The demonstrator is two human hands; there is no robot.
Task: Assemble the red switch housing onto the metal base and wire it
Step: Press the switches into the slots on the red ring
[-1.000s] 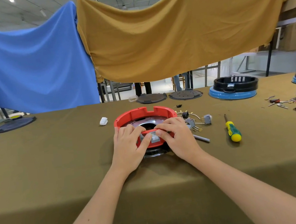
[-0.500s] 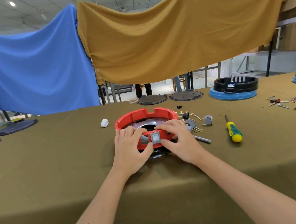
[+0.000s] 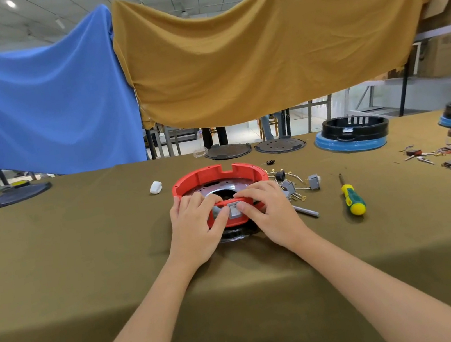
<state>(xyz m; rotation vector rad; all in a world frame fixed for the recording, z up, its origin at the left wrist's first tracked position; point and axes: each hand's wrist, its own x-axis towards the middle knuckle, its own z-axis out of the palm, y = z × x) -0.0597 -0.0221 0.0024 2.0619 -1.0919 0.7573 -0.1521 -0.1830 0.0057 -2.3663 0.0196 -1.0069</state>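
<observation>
A red ring-shaped switch housing [image 3: 213,176] sits over a dark metal base [image 3: 235,233] in the middle of the olive-covered table. A small grey switch [image 3: 234,210] is set in the housing's near wall. My left hand [image 3: 195,227] grips the near wall from the left, fingers over the rim and thumb beside the switch. My right hand [image 3: 269,212] grips it from the right, with its thumb on the switch. A bunch of grey connectors with wires [image 3: 298,184] lies just right of the housing.
A yellow-green screwdriver [image 3: 352,198] and a grey rod [image 3: 307,211] lie to the right. A white part [image 3: 156,187] lies left of the housing. Black discs [image 3: 228,151], black-and-blue bases [image 3: 351,133] and loose wires and parts [image 3: 449,153] line the far and right side.
The grey switch, hidden under my fingers a second ago, now shows in the near wall. My thumbs have shifted to either side of it; the housing has stayed in place.
</observation>
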